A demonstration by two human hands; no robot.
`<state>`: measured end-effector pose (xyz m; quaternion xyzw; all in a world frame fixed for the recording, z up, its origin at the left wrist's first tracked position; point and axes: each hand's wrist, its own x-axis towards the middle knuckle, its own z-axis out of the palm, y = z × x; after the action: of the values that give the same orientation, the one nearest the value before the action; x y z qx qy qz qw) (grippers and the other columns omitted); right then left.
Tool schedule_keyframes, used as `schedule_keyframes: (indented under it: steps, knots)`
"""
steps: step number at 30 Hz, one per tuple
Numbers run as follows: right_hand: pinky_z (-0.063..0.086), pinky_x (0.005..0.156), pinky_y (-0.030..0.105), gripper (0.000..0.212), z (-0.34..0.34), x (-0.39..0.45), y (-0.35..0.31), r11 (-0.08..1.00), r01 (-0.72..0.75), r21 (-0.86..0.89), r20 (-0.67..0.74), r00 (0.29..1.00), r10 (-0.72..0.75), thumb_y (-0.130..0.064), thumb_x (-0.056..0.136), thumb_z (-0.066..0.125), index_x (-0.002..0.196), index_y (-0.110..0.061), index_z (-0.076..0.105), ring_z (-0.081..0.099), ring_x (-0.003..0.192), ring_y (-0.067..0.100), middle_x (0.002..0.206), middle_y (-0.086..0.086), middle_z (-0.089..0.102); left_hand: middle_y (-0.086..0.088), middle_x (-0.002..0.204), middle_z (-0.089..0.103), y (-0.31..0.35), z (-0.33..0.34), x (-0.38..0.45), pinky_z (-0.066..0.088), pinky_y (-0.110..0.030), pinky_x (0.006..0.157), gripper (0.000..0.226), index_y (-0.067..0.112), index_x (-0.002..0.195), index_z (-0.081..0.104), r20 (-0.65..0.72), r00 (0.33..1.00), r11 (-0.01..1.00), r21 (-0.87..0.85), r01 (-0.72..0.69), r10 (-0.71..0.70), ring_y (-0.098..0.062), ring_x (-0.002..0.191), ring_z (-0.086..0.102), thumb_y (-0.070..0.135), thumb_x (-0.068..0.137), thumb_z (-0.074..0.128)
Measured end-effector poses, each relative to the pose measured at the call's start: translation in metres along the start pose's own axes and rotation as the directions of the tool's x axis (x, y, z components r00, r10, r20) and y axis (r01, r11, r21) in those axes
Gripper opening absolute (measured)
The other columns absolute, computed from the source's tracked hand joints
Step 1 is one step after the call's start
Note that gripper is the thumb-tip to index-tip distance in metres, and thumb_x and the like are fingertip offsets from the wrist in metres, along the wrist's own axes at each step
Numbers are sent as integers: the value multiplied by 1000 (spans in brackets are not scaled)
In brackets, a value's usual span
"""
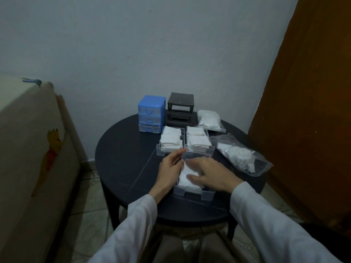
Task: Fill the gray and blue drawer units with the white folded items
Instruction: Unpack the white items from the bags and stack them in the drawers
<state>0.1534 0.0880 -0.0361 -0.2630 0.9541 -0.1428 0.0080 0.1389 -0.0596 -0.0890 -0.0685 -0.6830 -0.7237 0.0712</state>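
White folded items [187, 176] half-fill clear drawer [191, 189] before gray unit [180, 109]; our left hand [170, 170] grips drawer's side, right hand [210, 176] presses items, fingers straight.

The right hand [209, 175] hides most of the near drawer's [191, 190] folded items [185, 177].

Dim bluish light, soft focus, bowed edges

Long white sleeves [266, 215] (bare hands)
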Motion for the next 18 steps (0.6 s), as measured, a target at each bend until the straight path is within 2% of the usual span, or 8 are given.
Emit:
schedule_keyframes:
  steps: [4,10,13,15,18]
  knots:
    - [43,97,43,51,2,0,-3,990,21,-139,86,996,-9,-46,90,49,130,-14,49,45,125,21,141,0,44,2,119,58,0,1,0,45,-5,79,41,7,125,55,-2,1000,1000,5,6,-6,-5,111,53,-11,90,45]
    - [42,98,43,47,6,0,-3,984,53,-169,109,993,-35,-43,92,46,127,-12,51,45,125,23,137,3,48,3,121,58,1,1,-1,45,-4,81,41,7,127,54,-6,1000,999,33,-1,1,-6,113,52,-9,91,45]
    - [45,94,41,38,4,-1,0,999,51,-21,51,997,-49,-40,93,48,117,-12,58,53,116,21,126,3,57,1,123,59,3,0,-3,46,-8,87,40,10,127,55,-13,1000,996,86,-9,10,-7,115,53,-6,91,48]
    - [45,96,39,35,-2,-3,3,994,7,110,-33,999,-4,-36,93,51,120,-15,59,56,114,17,125,1,60,-1,121,61,9,-1,-3,46,-12,90,37,11,125,56,-18,999,986,161,-36,39,-7,112,55,-1,91,51]
    - [47,94,32,29,-16,-10,12,989,-20,147,-157,987,43,-26,92,55,119,-18,61,58,104,10,119,-1,62,1,114,62,27,-1,-4,44,-5,82,30,13,119,59,-10,990,944,303,-130,140,-5,102,57,4,92,51]
